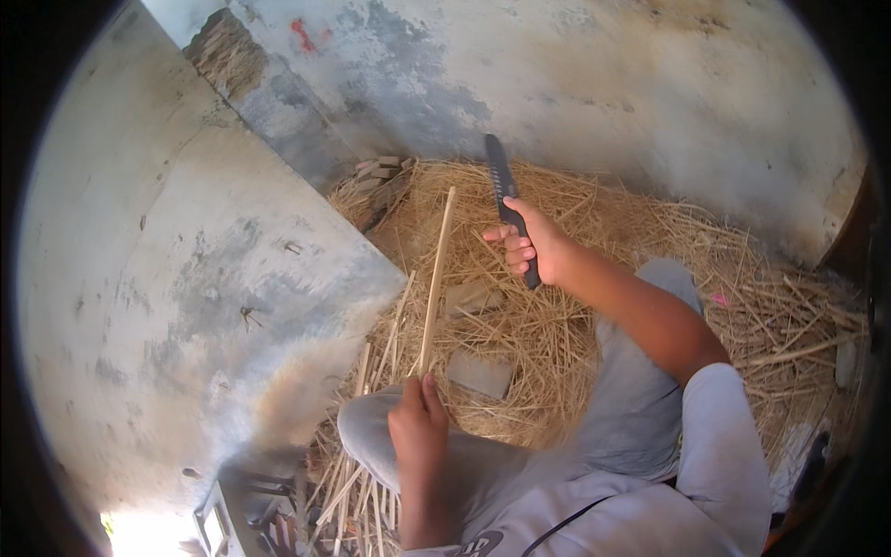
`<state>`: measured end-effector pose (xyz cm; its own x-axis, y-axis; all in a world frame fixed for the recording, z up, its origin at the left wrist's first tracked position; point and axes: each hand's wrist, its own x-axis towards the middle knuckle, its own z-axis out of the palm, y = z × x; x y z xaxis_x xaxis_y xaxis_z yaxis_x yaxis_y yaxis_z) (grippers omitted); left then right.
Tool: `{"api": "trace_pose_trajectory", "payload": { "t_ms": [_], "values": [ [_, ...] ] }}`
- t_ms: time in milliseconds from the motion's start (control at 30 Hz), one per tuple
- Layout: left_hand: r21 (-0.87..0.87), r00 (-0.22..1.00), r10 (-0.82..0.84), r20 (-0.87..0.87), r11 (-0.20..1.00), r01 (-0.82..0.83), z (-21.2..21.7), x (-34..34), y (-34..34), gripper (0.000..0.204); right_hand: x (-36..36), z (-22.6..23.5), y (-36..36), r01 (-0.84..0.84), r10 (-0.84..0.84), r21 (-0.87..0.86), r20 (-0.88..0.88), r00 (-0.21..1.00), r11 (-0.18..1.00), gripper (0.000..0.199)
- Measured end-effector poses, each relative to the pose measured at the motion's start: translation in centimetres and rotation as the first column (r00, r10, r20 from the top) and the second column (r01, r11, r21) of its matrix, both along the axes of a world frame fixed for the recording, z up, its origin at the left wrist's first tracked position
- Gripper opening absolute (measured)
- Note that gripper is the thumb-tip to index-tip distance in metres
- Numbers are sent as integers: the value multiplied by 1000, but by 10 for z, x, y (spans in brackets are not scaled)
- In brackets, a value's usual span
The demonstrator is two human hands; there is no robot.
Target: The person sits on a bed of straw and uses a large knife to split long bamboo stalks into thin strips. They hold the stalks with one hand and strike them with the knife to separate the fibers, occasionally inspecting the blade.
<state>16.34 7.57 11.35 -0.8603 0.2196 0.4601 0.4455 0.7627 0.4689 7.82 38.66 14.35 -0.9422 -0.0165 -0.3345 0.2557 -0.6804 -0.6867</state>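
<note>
My left hand (419, 422) is closed around the lower end of a pale, thin wooden strip (438, 278), which stands up and tilts slightly right, away from me. In my right hand (529, 243) is a black knife (499, 172), its broad dark blade pointing up and away, the handle end showing below my fingers. Knife and strip are apart. My index finger stretches out to the left while the other fingers curl round the handle. Beneath both hands lies a thick layer of straw-like wood shavings (557, 325) around my crossed legs.
A flat stone block (480, 374) lies among the shavings before me. Stained walls (204, 278) close in at left and ahead. More strips (357, 501) lie by my left knee, beside a grey frame (218, 520). Thin sticks (798, 320) are heaped at right; stacked blocks (379, 172) sit in the far corner.
</note>
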Motion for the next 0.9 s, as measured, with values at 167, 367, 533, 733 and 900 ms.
{"api": "trace_pose_trajectory", "payload": {
  "t_ms": [167,367,533,733,900],
  "values": [
    [-212,988,-110,108,968,131,53,-31,1,30,-22,17,-4,104,-111,-84,-91,990,991,42],
    [-181,935,-136,328,962,203,96,-89,14,37,-39,32,2,85,-120,-449,-50,991,889,34],
    [-172,926,-203,318,948,267,53,-144,28,40,-35,25,19,114,-138,-692,21,990,713,37],
    [-146,867,-234,440,934,326,1,-153,11,38,-33,44,12,60,30,-695,117,993,716,44],
    [-144,907,-150,393,964,222,8,-149,-6,40,-32,47,-9,10,52,-595,87,995,803,41]
  ]
}}
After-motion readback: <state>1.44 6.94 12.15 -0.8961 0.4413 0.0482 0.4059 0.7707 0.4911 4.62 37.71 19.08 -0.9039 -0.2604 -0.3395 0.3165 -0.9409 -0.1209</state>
